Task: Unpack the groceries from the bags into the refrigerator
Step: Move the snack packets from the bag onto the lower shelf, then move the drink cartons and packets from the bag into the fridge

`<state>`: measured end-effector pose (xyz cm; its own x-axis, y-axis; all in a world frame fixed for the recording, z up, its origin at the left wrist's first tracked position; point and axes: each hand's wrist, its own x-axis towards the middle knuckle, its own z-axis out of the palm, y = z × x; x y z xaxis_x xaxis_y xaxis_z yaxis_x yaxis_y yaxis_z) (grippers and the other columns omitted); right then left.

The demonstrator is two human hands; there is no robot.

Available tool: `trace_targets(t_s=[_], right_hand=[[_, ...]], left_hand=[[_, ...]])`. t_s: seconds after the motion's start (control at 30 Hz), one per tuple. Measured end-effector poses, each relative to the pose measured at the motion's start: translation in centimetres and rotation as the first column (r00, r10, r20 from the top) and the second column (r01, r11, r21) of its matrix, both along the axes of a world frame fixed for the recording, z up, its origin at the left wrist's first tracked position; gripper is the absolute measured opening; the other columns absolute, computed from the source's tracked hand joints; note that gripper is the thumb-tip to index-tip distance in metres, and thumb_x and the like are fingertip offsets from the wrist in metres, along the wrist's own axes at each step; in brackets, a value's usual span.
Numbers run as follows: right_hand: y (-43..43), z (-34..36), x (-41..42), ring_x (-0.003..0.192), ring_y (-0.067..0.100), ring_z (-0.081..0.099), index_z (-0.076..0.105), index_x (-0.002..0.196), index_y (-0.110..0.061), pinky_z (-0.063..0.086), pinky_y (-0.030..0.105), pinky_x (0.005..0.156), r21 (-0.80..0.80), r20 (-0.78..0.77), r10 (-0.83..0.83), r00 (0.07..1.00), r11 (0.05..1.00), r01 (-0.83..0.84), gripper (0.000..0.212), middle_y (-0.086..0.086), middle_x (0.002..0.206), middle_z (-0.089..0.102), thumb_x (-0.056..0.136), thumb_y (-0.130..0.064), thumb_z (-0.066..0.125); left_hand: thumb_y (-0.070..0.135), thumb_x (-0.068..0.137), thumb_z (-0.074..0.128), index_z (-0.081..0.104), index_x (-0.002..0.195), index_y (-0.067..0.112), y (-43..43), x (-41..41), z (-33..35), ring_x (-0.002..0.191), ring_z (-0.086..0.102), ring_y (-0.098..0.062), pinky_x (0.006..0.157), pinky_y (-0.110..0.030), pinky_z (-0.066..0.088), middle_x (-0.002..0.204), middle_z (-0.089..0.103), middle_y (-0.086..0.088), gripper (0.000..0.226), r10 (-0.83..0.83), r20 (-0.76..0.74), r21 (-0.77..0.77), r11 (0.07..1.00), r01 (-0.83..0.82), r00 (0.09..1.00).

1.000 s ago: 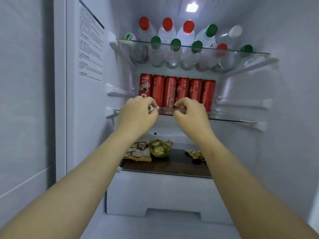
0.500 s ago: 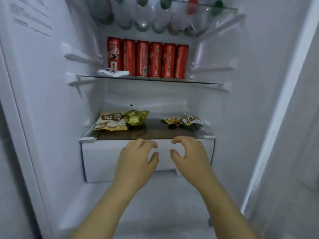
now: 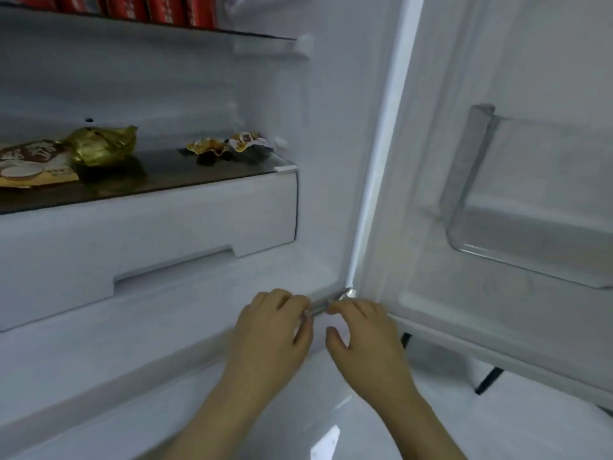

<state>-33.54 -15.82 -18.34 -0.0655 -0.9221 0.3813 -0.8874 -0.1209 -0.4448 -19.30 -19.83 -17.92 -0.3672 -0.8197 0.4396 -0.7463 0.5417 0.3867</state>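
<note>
The open refrigerator fills the view. My left hand (image 3: 272, 330) and my right hand (image 3: 361, 336) hang side by side low in front of its bottom sill, fingers loosely curled and apart, holding nothing. On the dark glass shelf (image 3: 166, 180) lie a brown snack pack (image 3: 30, 162), a gold foil packet (image 3: 102, 146) and two small wrapped snacks (image 3: 229, 147). Red cans (image 3: 159, 8) stand in a row on the glass shelf above, cut off by the top edge. No grocery bag is in view.
A white drawer (image 3: 149, 234) sits under the dark shelf, with a grip recess along its lower edge. The open door stands at the right with a clear door bin (image 3: 530, 234). The door hinge (image 3: 345, 293) is just above my hands.
My view has swung down and to the right. Both hands have dropped from the can shelf, where a small white pack was left, past the drawer front to the refrigerator's bottom edge.
</note>
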Motion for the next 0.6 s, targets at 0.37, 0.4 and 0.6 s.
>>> trace_targets(t_s=[0.37, 0.4, 0.6], right_hand=[[10.7, -4.2, -7.0, 0.123, 0.006, 0.040, 0.051, 0.123, -0.032, 0.024, 0.017, 0.092, 0.166, -0.010, -0.491, 0.871, 0.858, 0.486, 0.031, -0.020, 0.125, 0.049, 0.093, -0.029, 0.046], [12.0, -4.4, -7.6, 0.126, 0.003, 0.034, 0.047, 0.127, -0.034, 0.021, 0.016, 0.094, 0.182, 0.009, -0.537, 0.844, 0.830, 0.526, 0.032, -0.022, 0.129, 0.045, 0.095, -0.031, 0.043], [20.8, -5.4, -9.1, 0.127, 0.004, 0.033, 0.046, 0.128, -0.034, 0.024, 0.018, 0.100, 0.283, 0.035, -0.781, 0.623, 0.606, 0.743, 0.033, -0.021, 0.133, 0.044, 0.095, -0.032, 0.042]], left_hand=[[0.029, 0.080, 0.060, 0.070, 0.095, 0.025, 5.0, -10.3, -3.4, 0.080, 0.064, -0.013, 0.071, -0.021, 0.043, 0.091, 0.066, 0.009, 0.019, -0.445, 0.038, 0.102, 0.892, 0.440, 0.895], [0.030, 0.085, 0.057, 0.068, 0.101, 0.026, 5.9, -11.3, -3.4, 0.087, 0.062, -0.011, 0.076, -0.020, 0.041, 0.097, 0.064, 0.010, 0.020, -0.494, 0.050, 0.152, 0.863, 0.482, 0.868], [0.040, 0.098, 0.035, 0.045, 0.131, 0.034, 11.6, -17.4, -5.6, 0.120, 0.040, -0.002, 0.101, -0.015, 0.028, 0.132, 0.044, 0.017, 0.034, -0.742, 0.075, 0.242, 0.662, 0.710, 0.666]])
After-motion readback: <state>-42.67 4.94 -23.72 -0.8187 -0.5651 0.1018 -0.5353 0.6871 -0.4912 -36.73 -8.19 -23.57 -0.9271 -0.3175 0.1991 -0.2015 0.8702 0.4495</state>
